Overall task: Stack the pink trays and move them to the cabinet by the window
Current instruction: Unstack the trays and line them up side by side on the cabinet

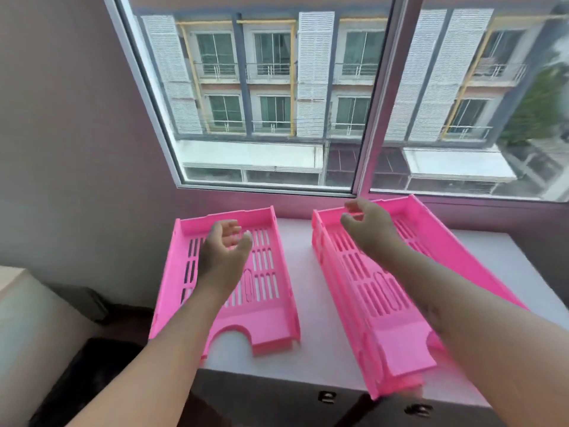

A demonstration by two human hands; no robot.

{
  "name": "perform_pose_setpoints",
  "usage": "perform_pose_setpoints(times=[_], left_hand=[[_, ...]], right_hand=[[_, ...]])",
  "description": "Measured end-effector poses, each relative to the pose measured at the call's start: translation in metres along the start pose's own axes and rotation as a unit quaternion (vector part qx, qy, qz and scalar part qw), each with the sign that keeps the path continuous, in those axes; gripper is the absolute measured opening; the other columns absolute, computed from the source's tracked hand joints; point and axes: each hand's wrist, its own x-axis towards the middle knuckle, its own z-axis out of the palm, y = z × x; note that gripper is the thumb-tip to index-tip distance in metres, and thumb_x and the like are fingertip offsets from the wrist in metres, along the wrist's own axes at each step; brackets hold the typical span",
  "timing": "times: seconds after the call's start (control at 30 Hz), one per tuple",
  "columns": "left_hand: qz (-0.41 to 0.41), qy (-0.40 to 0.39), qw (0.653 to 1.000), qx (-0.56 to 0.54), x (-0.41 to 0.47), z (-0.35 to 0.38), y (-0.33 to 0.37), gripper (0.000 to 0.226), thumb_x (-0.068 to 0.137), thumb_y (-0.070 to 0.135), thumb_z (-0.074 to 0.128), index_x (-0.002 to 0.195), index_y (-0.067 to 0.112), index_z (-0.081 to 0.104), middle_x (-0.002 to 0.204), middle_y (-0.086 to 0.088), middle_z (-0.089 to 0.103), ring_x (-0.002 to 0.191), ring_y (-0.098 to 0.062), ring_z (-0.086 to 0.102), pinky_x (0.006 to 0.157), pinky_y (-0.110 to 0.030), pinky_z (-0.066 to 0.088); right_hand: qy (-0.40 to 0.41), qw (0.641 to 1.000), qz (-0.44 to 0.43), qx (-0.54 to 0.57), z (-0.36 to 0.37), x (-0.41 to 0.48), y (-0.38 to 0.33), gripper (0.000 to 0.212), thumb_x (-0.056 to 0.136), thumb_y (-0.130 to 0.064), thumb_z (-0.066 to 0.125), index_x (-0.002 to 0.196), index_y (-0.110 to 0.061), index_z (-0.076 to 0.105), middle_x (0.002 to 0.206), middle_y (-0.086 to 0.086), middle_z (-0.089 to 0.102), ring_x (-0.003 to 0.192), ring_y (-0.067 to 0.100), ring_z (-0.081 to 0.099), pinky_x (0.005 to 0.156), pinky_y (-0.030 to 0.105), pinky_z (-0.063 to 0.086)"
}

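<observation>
Two pink trays lie side by side on the white worktop (308,343) under the window (308,97): the left tray (277,312) at lower centre, the right tray (385,343) partly hidden by a forearm. Left hand (226,245) and right hand (368,224) hover above them, fingers loosely curled, grasping nothing.

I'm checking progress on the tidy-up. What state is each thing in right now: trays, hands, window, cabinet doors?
Left pink tray: flat on the white cabinet top, empty, not stacked.
Right pink tray: on the cabinet top, empty, near end overhanging the front edge; whether it is one tray or more, I cannot tell.
Left hand: open, above the left tray, holding nothing.
Right hand: open, above the right tray, holding nothing.
Window: shut.
Cabinet doors: shut.
</observation>
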Motion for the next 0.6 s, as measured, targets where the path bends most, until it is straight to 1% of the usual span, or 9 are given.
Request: perform_pose_setpoints(times=[0.07,0.2,0.27,0.33,0.37,0.4,0.47,0.53,0.6], left_hand=[[-0.011,-0.05,0.999,0.001,-0.014,0.041,0.013,0.033,0.089,0.018,0.062,0.121,0.015,0.055,0.113,0.0,0.063,0.094,-0.013,0.061,0.073,-0.022,0.048],[-0.065,-0.117,0.991,-0.005,-0.046,0.11,0.031,0.047,0.09,0.024,0.063,0.133,0.01,0.049,0.133,-0.003,0.057,0.095,-0.01,0.053,0.083,-0.022,0.037],[-0.092,-0.141,0.986,-0.004,-0.061,0.133,0.035,0.051,0.091,0.025,0.061,0.136,0.01,0.045,0.138,-0.004,0.053,0.101,-0.012,0.051,0.084,-0.021,0.033],[-0.131,-0.162,0.978,0.013,-0.073,0.151,0.035,0.058,0.091,0.029,0.059,0.142,0.011,0.039,0.14,-0.005,0.049,0.115,-0.02,0.051,0.087,-0.025,0.034],[-0.156,-0.17,0.973,0.02,-0.078,0.158,0.033,0.059,0.091,0.03,0.057,0.143,0.012,0.038,0.138,-0.004,0.05,0.117,-0.023,0.052,0.088,-0.029,0.038],[-0.179,-0.171,0.969,0.023,-0.082,0.163,0.031,0.054,0.091,0.029,0.054,0.14,0.012,0.041,0.131,-0.004,0.055,0.111,-0.023,0.056,0.086,-0.031,0.042],[-0.202,-0.152,0.967,0.022,-0.087,0.17,0.029,0.037,0.091,0.021,0.048,0.126,0.01,0.052,0.107,-0.003,0.063,0.083,-0.016,0.058,0.071,-0.031,0.047],[-0.199,-0.14,0.969,0.037,-0.085,0.173,0.029,0.028,0.091,0.015,0.044,0.114,0.01,0.058,0.093,-0.005,0.064,0.069,-0.016,0.053,0.061,-0.03,0.044],[-0.184,-0.14,0.971,0.06,-0.078,0.173,0.031,0.024,0.091,0.013,0.042,0.106,0.01,0.061,0.084,-0.005,0.062,0.065,-0.017,0.05,0.058,-0.029,0.042]], right_hand=[[0.012,0.998,0.019,-0.053,-0.033,0.003,0.03,0.04,0.091,-0.015,0.056,0.129,-0.005,0.059,0.128,0.013,0.063,0.115,0.027,0.059,0.1,0.037,0.045],[0.03,0.989,0.081,-0.123,-0.088,0.003,0.095,0.042,0.089,-0.017,0.056,0.13,-0.006,0.058,0.128,0.017,0.061,0.11,0.032,0.06,0.094,0.037,0.045],[0.023,0.984,0.101,-0.145,-0.107,0.001,0.119,0.044,0.088,-0.021,0.056,0.131,-0.008,0.057,0.13,0.017,0.058,0.113,0.034,0.057,0.096,0.041,0.047],[0.009,0.977,0.112,-0.18,-0.121,-0.001,0.137,0.047,0.088,-0.024,0.056,0.134,-0.011,0.054,0.133,0.015,0.052,0.119,0.034,0.051,0.097,0.043,0.045],[-0.002,0.973,0.121,-0.195,-0.126,-0.003,0.145,0.05,0.089,-0.025,0.055,0.137,-0.013,0.05,0.137,0.014,0.047,0.122,0.033,0.048,0.097,0.044,0.044],[-0.018,0.97,0.131,-0.205,-0.129,-0.006,0.154,0.054,0.09,-0.024,0.054,0.141,-0.013,0.044,0.141,0.014,0.042,0.124,0.034,0.046,0.097,0.044,0.043],[-0.066,0.968,0.141,-0.198,-0.134,-0.011,0.168,0.056,0.091,-0.016,0.052,0.144,-0.009,0.036,0.142,0.017,0.041,0.117,0.037,0.051,0.092,0.043,0.044],[-0.113,0.969,0.136,-0.17,-0.134,-0.016,0.179,0.053,0.091,-0.008,0.046,0.143,-0.011,0.034,0.122,0.016,0.055,0.096,0.034,0.057,0.079,0.039,0.047],[-0.125,0.973,0.144,-0.13,-0.132,-0.019,0.182,0.051,0.092,-0.004,0.039,0.141,-0.014,0.033,0.103,0.01,0.056,0.086,0.03,0.055,0.071,0.035,0.043]])
